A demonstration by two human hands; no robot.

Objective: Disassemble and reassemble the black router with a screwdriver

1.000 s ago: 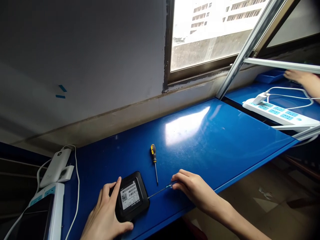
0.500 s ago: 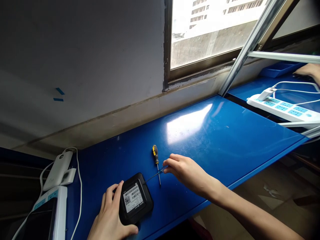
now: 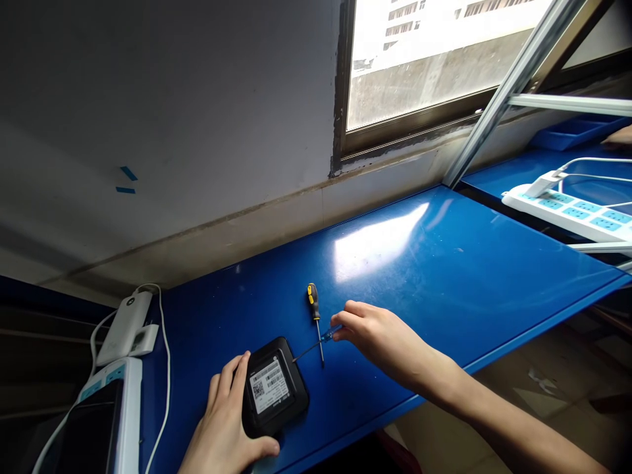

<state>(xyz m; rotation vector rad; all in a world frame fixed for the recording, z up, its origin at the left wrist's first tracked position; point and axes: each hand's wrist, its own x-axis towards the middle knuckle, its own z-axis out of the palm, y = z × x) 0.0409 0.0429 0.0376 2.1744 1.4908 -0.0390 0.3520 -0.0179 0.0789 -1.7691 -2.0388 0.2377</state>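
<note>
A black square device with a white printed label lies on the blue table. My left hand grips its left side, fingers on the far edge and thumb at the near edge. In my right hand is a small screwdriver with a translucent blue handle, held between fingers and thumb. Its thin tip meets the device's right edge. Beneath its shaft, a black and yellow screwdriver rests on the table.
White power strips lie at the right and left, with cables. A white power bank and a dark-screened object are at the left. Metal frame bars cross the right side. Behind them show a blue tray and another person's hand.
The view has shifted slightly, moving the scene rightward. The other person's hand shows less at the right edge. Both of my hands keep their holds, with the screwdriver tip still at the device's edge.
</note>
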